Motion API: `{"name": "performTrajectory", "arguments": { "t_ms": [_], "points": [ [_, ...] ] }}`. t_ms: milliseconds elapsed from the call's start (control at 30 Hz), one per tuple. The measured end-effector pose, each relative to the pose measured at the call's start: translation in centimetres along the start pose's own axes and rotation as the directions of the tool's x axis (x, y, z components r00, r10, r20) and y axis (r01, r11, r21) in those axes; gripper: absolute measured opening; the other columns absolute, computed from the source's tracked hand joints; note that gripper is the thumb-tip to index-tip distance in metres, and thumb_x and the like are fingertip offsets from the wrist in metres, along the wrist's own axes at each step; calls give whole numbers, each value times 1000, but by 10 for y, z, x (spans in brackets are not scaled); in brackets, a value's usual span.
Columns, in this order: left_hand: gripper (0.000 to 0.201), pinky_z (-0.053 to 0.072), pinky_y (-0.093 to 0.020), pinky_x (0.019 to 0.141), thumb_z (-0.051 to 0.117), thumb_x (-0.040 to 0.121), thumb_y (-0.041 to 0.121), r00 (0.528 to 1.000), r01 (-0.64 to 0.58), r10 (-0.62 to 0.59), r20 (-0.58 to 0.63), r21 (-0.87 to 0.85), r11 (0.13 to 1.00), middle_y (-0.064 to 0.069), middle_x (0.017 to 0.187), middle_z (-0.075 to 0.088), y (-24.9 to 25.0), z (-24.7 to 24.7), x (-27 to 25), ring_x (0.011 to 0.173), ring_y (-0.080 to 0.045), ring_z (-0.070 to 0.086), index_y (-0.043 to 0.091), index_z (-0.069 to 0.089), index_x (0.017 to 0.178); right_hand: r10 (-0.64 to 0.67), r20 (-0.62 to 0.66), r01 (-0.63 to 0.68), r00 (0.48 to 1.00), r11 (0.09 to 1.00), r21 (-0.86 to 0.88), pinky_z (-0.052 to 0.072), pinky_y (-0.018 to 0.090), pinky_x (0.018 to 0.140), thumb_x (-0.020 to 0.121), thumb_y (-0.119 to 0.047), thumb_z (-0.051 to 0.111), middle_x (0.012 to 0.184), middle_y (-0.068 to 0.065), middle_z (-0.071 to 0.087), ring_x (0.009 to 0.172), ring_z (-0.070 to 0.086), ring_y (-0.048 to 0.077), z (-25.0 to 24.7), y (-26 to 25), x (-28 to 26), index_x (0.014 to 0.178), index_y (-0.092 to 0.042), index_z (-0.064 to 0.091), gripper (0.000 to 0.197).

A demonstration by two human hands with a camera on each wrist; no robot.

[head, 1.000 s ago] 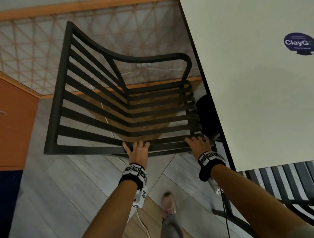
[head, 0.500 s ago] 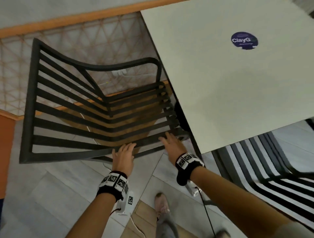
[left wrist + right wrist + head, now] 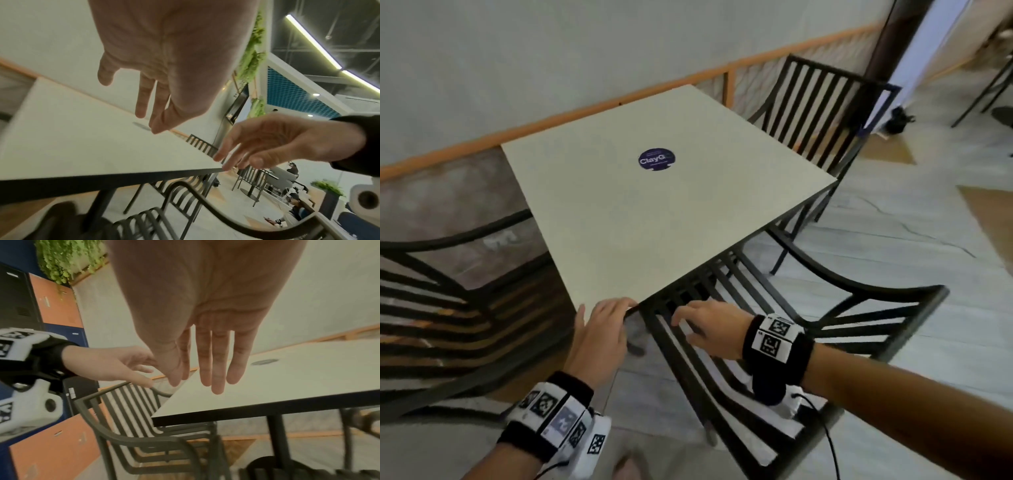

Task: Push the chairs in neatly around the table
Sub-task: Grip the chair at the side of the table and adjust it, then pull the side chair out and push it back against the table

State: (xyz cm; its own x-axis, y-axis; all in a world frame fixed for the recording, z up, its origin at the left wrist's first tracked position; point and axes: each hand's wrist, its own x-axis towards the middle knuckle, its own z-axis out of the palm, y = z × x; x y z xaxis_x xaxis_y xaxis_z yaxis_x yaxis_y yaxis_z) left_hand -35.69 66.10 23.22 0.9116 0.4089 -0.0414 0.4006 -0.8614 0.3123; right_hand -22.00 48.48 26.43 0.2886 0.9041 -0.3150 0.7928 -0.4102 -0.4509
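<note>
A square cream table (image 3: 654,222) carries a round blue sticker (image 3: 656,159). Three black slatted metal chairs stand around it. One is on the left (image 3: 448,308), with its seat partly under the top. One is at the near right (image 3: 774,359), angled, with its seat partly under the table edge. One is at the far side (image 3: 822,102). My left hand (image 3: 609,311) hovers open at the table's near corner. My right hand (image 3: 688,318) hangs open over the near-right chair's seat slats. Neither hand holds anything, as the right wrist view (image 3: 205,345) also shows.
A wall with an orange rail (image 3: 585,106) and a mesh panel runs behind the table. Orange and blue lockers (image 3: 55,305) stand to the left. Grey plank floor (image 3: 928,240) lies to the right, where another table and seated people (image 3: 292,170) are farther off.
Both hands have come off the left chair's rail and moved right to the table's near corner. The view has swung right, bringing the near-right and far chairs into sight.
</note>
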Motion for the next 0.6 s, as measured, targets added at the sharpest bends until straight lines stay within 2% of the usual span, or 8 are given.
{"name": "performTrajectory", "arguments": {
  "t_ms": [67,200,333,433,500,600],
  "points": [
    [44,15,-52,116,50,90,4,999,-42,42,5,-6,999,8,131,53,36,-9,9,129,-13,40,28,46,127,41,-8,-41,999,999,2,48,38,80,92,-23,48,120,7,56,99,58,28,-20,35,-26,124,-22,49,32],
    [37,12,-49,117,46,95,12,996,-86,85,-20,-68,994,6,132,52,179,-11,26,130,-15,38,27,44,129,113,-138,-120,984,992,-45,49,38,85,89,-23,51,114,6,61,103,59,27,-76,142,-112,119,-22,53,30],
    [37,15,-50,117,47,95,17,985,-164,167,38,-79,983,2,134,51,289,-7,59,129,-18,38,26,42,130,182,-239,-200,954,978,-53,49,39,89,89,-22,53,116,8,64,106,60,27,-122,225,-167,117,-21,55,29],
    [39,25,-50,113,48,94,19,962,-264,266,52,-47,963,-1,131,53,359,2,95,123,-21,44,24,39,132,228,-250,-249,941,967,-55,49,40,89,89,-21,54,120,9,64,107,60,27,-149,286,-190,118,-19,56,29],
    [41,31,-46,110,50,94,19,946,-321,322,34,-35,947,-3,127,55,401,10,122,119,-21,48,22,39,133,258,-243,-280,935,958,-59,50,40,88,89,-21,54,118,8,64,106,60,28,-164,327,-197,118,-20,55,29],
    [40,42,-42,101,51,94,13,926,-371,374,44,-65,926,-8,128,55,456,28,167,117,-25,50,14,42,132,274,-241,-302,931,950,-85,46,36,88,89,-20,55,119,8,64,108,59,27,-185,391,-197,119,-18,55,30]
  ]
}}
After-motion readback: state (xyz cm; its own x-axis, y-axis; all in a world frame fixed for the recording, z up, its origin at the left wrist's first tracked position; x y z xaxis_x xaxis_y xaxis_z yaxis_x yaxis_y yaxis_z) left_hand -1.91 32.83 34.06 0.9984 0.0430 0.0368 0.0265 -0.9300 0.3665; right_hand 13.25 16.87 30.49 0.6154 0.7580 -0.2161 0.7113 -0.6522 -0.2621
